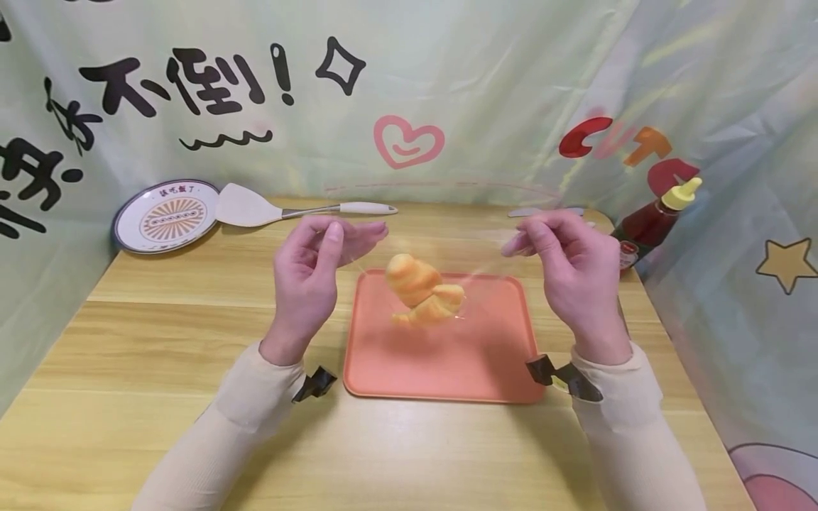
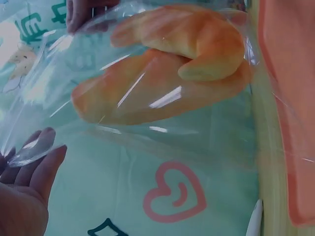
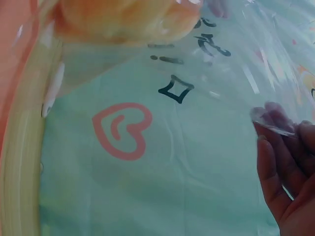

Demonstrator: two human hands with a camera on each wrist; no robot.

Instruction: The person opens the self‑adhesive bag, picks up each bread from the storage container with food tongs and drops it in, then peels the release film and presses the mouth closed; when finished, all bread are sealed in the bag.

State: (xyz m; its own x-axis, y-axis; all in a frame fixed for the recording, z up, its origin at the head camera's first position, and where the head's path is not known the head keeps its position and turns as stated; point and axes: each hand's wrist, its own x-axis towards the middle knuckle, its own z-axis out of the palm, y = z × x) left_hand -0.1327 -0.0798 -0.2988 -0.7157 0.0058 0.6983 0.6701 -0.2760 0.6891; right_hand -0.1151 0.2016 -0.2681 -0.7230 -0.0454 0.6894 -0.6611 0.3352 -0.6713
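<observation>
Two croissant-shaped breads lie together at the bottom of a clear plastic bag, which hangs above the coral tray. My left hand pinches the bag's upper left edge between thumb and fingers. On the opposite edge, my right hand pinches the thin film, with the fingertips showing through it in the right wrist view. Between the hands the bag is spread wide, the breads overlapping each other in the left wrist view.
At the back left, a round patterned plate lies beside a white spatula. A ketchup bottle with a yellow cap stands at the right edge. Behind the right hand, part of a knife shows. A printed curtain encloses the wooden table.
</observation>
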